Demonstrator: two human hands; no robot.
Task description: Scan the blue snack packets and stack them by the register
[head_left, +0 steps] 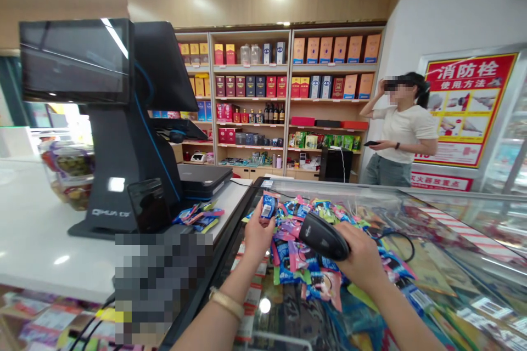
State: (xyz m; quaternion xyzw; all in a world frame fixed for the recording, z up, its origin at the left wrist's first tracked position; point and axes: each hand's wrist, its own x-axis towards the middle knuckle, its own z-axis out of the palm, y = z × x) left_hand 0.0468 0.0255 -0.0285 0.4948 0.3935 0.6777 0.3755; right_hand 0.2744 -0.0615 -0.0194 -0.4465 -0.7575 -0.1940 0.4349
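Shop shelves [251,98] of boxed goods and bottles stand ahead of you, and a glass display counter [461,219] spreads beneath your hands, with a heap of snack packets [313,247] on top. Your right hand [362,255] is clamped around a black handheld barcode scanner [323,237]; your left hand [258,233] pinches a small blue packet [268,207] just above the heap.

a glass-topped display counter [465,219] is heaped with small foil packets [325,279], and a black cord [401,241] is laid across it; a white counter [49,219] beside it is occupied by a black till terminal [123,175] and loose packets [197,216].
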